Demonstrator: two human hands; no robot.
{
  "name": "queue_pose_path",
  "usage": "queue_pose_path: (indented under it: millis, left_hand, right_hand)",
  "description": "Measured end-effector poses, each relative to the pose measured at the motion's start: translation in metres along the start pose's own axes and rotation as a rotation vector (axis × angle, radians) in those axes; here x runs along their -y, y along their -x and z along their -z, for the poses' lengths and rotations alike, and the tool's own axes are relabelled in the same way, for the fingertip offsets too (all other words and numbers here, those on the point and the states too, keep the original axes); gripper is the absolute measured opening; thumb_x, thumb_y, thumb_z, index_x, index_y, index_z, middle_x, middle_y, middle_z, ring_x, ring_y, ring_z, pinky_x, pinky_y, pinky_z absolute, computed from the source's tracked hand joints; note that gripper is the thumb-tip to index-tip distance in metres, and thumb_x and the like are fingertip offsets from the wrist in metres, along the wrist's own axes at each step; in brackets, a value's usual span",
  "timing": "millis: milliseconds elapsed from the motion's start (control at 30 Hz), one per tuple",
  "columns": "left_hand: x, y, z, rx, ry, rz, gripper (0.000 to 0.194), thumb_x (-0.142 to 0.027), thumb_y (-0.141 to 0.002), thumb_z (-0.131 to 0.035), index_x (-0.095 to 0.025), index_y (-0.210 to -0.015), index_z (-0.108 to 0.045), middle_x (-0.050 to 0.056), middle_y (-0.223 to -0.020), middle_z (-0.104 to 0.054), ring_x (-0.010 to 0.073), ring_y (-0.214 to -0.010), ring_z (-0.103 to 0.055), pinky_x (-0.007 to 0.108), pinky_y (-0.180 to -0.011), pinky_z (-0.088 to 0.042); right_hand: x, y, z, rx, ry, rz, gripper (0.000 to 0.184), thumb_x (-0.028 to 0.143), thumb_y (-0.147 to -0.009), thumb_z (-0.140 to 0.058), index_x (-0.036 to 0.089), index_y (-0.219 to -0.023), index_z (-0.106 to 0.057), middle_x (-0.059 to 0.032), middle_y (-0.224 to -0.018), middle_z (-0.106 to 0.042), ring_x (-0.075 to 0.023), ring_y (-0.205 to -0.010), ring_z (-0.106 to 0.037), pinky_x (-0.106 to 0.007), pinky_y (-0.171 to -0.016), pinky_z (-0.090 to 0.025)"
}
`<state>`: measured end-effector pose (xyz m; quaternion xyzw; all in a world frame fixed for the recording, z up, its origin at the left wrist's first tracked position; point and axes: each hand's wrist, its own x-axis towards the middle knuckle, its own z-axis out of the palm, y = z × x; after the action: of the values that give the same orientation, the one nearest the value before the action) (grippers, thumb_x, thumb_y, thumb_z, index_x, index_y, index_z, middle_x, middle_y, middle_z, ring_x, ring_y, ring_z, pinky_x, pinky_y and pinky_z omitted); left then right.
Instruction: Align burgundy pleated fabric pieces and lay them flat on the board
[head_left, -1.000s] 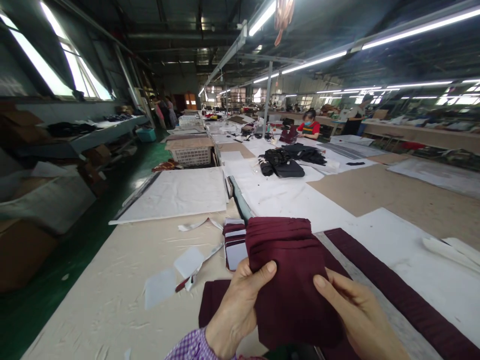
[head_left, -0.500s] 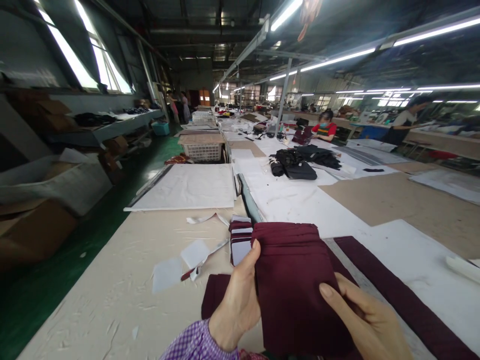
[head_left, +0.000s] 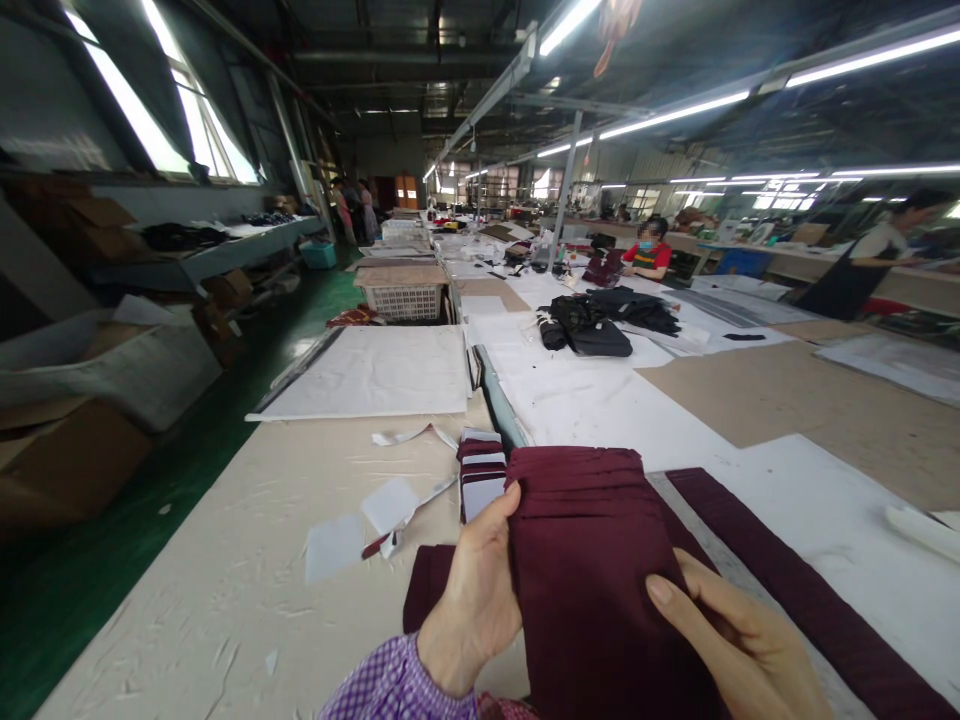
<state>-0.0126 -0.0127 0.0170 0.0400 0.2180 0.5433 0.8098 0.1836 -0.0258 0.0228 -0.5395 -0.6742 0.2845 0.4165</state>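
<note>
Between my two hands is a stack of maroon fabric pieces, its layers fanned along the far edge. My left hand grips the stack's left side, thumb on top and the other fingers hidden beneath. On the right edge, my right hand pinches the layers with the thumb above and fingers behind. Just beyond my left hand lies a pile of maroon and pale grey pieces. Another maroon piece rests on the table, partly behind my left wrist. To the right runs a long maroon strip.
Pale paper squares and a thin scrap strip lie on the beige table. Farther off are black garments and a plastic crate. A co-worker in red sits beyond; another person stands at right.
The maroon stack and my right hand have shifted slightly right, and the fanned layers at the far edge are a little more spread. The person at far right has moved rightward.
</note>
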Motion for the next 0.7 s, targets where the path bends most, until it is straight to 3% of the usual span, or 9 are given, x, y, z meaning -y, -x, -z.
queue_pose_path:
  millis: [200, 367, 433, 567, 700]
  left_hand:
    - [-0.0011, 0.0009, -0.0038, 0.05, 0.027, 0.018, 0.035, -0.035, -0.084, -0.055, -0.012, -0.108, -0.068, 0.009, -0.096, -0.076, 0.0269, -0.105, -0.065, 0.042, -0.102, -0.041]
    - [0.0, 0.0036, -0.0057, 0.135, -0.008, -0.037, 0.046, -0.045, -0.087, -0.05, -0.014, -0.118, -0.063, 0.01, -0.112, -0.071, 0.0264, -0.11, -0.062, 0.041, -0.102, -0.042]
    - [0.0024, 0.0057, -0.0035, 0.152, -0.097, -0.117, 0.039, -0.038, -0.082, -0.061, -0.017, -0.115, -0.065, 0.008, -0.115, -0.07, 0.0253, -0.108, -0.063, 0.039, -0.101, -0.043]
    - [0.0074, 0.0085, -0.0012, 0.118, -0.345, -0.185, 0.032, -0.01, -0.067, -0.074, -0.018, -0.098, -0.072, 0.005, -0.097, -0.076, 0.0224, -0.093, -0.069, 0.035, -0.093, -0.049]
    - [0.0067, 0.0081, -0.0047, 0.111, -0.387, -0.178, 0.024, -0.011, -0.069, -0.072, -0.017, -0.093, -0.073, 0.006, -0.09, -0.077, 0.0206, -0.084, -0.071, 0.033, -0.085, -0.052]
  right_hand:
    - [-0.0001, 0.0003, 0.0018, 0.088, -0.047, -0.103, 0.032, 0.04, -0.08, -0.06, 0.021, -0.055, -0.055, -0.0012, -0.065, -0.059, -0.0166, -0.059, -0.056, -0.022, -0.051, -0.05]
    - [0.0047, -0.0002, -0.0031, 0.055, -0.116, -0.16, 0.03, 0.041, -0.08, -0.06, 0.02, -0.059, -0.058, -0.0016, -0.071, -0.061, -0.0168, -0.067, -0.058, -0.021, -0.059, -0.051]
    - [0.0048, 0.0005, -0.0038, 0.072, -0.14, -0.18, 0.031, 0.043, -0.08, -0.06, 0.02, -0.06, -0.057, -0.0017, -0.074, -0.061, -0.0171, -0.071, -0.059, -0.021, -0.064, -0.051]
    - [0.0017, 0.0031, -0.0038, 0.062, -0.133, -0.17, 0.032, 0.042, -0.079, -0.062, 0.021, -0.057, -0.052, -0.0006, -0.069, -0.056, -0.0166, -0.066, -0.057, -0.021, -0.056, -0.048]
    - [0.0015, 0.0028, -0.0026, 0.096, -0.217, -0.184, 0.03, 0.041, -0.081, -0.061, 0.021, -0.059, -0.055, -0.0023, -0.076, -0.06, -0.0176, -0.07, -0.059, -0.023, -0.06, -0.05]
